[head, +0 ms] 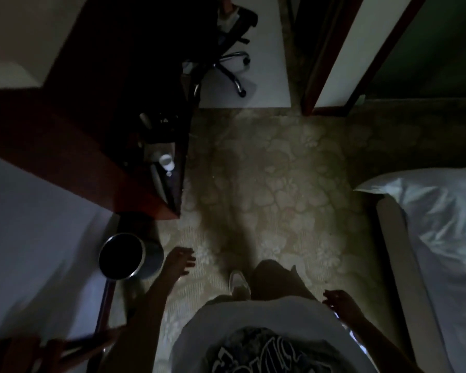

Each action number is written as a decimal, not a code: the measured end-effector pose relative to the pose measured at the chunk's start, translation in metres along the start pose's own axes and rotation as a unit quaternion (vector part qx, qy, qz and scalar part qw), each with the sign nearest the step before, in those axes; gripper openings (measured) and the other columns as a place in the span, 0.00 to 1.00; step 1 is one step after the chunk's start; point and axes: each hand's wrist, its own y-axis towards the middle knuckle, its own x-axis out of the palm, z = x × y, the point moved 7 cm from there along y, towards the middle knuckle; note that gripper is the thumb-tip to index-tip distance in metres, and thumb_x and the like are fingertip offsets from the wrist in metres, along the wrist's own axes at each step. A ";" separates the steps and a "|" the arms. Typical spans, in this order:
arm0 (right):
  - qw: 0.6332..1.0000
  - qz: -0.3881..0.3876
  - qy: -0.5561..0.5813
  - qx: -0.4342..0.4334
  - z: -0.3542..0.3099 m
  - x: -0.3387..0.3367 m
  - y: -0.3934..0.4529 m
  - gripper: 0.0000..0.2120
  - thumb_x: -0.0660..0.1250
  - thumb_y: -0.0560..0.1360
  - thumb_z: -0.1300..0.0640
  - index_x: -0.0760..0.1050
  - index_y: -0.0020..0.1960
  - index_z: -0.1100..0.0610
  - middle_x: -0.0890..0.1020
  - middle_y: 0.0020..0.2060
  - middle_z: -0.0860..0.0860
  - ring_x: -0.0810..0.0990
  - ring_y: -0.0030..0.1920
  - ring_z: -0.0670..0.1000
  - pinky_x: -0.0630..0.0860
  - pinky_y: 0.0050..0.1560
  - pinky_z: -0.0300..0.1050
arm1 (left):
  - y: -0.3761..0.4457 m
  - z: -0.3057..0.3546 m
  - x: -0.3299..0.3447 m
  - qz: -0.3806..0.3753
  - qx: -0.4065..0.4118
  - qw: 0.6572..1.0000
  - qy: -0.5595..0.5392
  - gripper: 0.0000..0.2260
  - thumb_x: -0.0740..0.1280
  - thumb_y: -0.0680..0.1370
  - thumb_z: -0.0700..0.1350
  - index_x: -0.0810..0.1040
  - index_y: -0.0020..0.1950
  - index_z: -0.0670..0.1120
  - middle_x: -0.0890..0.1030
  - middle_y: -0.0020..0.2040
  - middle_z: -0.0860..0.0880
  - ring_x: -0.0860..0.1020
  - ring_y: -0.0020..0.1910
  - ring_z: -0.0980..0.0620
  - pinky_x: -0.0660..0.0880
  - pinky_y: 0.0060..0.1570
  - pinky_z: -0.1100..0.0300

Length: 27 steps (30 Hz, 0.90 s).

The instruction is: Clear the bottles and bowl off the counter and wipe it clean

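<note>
Bottle (166,162) upright on dark counter (172,189), ahead and left of both hands. Left hand (179,261) nearer, fingers spread, empty; right hand (339,300) loosely spread, empty. Bowl not discernible.

Dim room. Patterned carpet (267,168). Bin (124,255) by wall, below dark wood cabinet (92,135). Office chair (232,49) far end. Bed (441,224) right, pillow rumpled.

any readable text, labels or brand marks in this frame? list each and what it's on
None can be read.
Shirt graphic: stylised white lettering on a dark print, too dark and distorted to read.
Bottle on the dark wooden counter: white cap shows, no label legible.
Metal bin: no visible marking.
</note>
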 end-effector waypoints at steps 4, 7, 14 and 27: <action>0.995 0.009 0.094 0.025 -0.099 0.000 0.046 0.07 0.62 0.80 0.58 0.71 0.49 0.63 0.77 0.37 0.57 0.75 0.37 0.54 0.68 0.39 0.45 | 0.074 0.117 -0.010 0.008 0.072 0.997 0.010 0.07 0.65 0.79 0.46 0.77 0.52 0.44 0.82 0.45 0.45 0.80 0.44 0.47 0.74 0.40 0.57; 0.996 0.002 0.087 -0.014 -0.191 0.007 0.088 0.07 0.63 0.80 0.57 0.72 0.48 0.61 0.78 0.40 0.57 0.75 0.42 0.56 0.70 0.45 0.50 | 0.130 0.141 -0.014 0.001 0.026 0.999 0.019 0.09 0.64 0.79 0.47 0.78 0.53 0.43 0.83 0.47 0.44 0.81 0.43 0.47 0.74 0.39 0.57; 0.982 -0.021 -0.032 -0.183 -0.485 0.013 0.154 0.06 0.62 0.80 0.52 0.73 0.50 0.54 0.80 0.48 0.55 0.79 0.46 0.54 0.75 0.47 0.49 | 0.191 0.221 -0.024 0.035 -0.084 0.991 -0.097 0.08 0.62 0.81 0.45 0.76 0.48 0.43 0.79 0.44 0.43 0.77 0.40 0.47 0.71 0.40 0.57; 0.784 -0.114 -0.046 -0.608 -1.019 0.125 0.040 0.07 0.63 0.80 0.56 0.75 0.56 0.55 0.80 0.48 0.48 0.79 0.47 0.38 0.73 0.47 0.33 | 0.223 0.660 -0.140 0.309 0.356 0.882 0.008 0.05 0.64 0.76 0.55 0.76 0.52 0.59 0.78 0.51 0.53 0.80 0.50 0.53 0.78 0.50 0.55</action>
